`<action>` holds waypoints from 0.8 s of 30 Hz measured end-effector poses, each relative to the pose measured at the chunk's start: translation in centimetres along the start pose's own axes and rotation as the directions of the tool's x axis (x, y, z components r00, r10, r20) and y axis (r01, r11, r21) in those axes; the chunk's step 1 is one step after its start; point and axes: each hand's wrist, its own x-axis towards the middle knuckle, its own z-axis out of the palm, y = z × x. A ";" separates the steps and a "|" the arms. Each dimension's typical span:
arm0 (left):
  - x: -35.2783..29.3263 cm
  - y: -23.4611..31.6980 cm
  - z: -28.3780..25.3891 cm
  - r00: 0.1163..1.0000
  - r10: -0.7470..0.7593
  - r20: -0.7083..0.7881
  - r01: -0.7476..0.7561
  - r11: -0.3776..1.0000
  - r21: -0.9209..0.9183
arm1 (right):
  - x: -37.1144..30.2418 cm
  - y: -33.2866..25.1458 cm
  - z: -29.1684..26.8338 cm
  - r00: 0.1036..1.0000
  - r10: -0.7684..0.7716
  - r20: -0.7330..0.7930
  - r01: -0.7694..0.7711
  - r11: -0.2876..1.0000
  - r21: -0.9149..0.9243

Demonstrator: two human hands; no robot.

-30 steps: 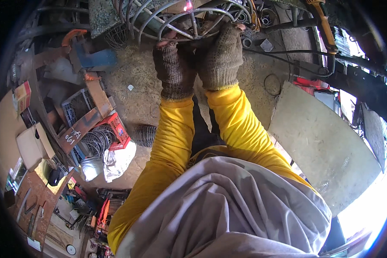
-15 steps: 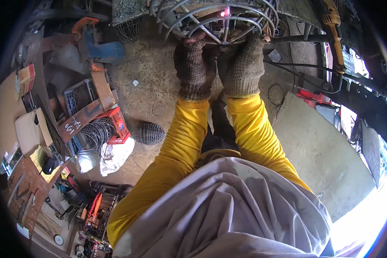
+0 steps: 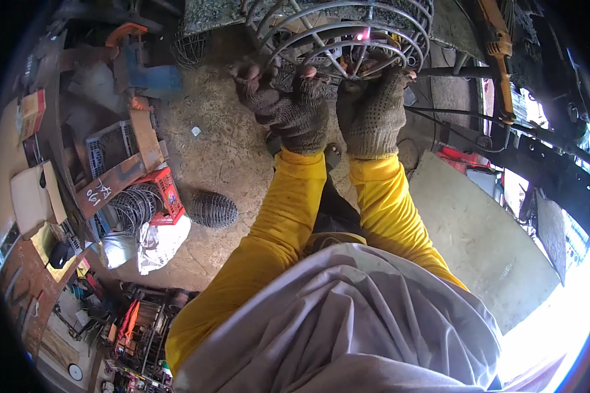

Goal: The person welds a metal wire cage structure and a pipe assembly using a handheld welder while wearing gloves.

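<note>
A rounded cage of bent metal rods (image 3: 334,27) spans the top of the view, with curved rings and straight spokes meeting near its lower edge. One upright rod carries a pinkish-red glowing spot (image 3: 364,34). My right hand (image 3: 372,114), in a brown knitted glove with bare fingertips, is closed around the cage's lower rim; its fingers are partly hidden. To its left, my left hand (image 3: 287,108), gloved alike, has its fingers spread just below the rods. Whether a fingertip of it touches the rim cannot be made out.
A yellow power tool (image 3: 498,49) hangs at the upper right near cables. A large grey sheet (image 3: 482,242) leans at the right. On the left are a red crate (image 3: 168,196), a coil of wire (image 3: 136,208), a wire-wound roll (image 3: 214,209) on the floor and a white bag (image 3: 164,245).
My left hand has let go of the cage rim, spread its fingers and shifted left. The cage sits slightly lower and farther right in view, with my right hand still on it.
</note>
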 end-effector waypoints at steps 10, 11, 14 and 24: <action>1.2 -1.8 -0.5 0.990 0.137 -0.031 -0.133 0.984 0.119 | 0.0 -0.7 -0.2 0.998 0.055 -0.013 -0.056 0.994 -0.094; 1.3 -1.7 -0.4 0.992 0.114 -0.045 -0.110 0.989 0.097 | 0.0 -0.8 -0.3 0.997 0.072 -0.009 -0.073 0.995 -0.061; 1.1 -1.6 -0.3 0.995 0.089 -0.047 -0.085 0.993 0.082 | 0.3 -2.0 -0.8 0.989 0.149 0.013 -0.149 0.988 0.040; 3.4 1.4 -1.8 0.996 -0.061 0.070 0.068 0.991 -0.115 | 1.8 -2.2 -1.9 0.762 0.245 0.599 -0.362 -0.607 0.708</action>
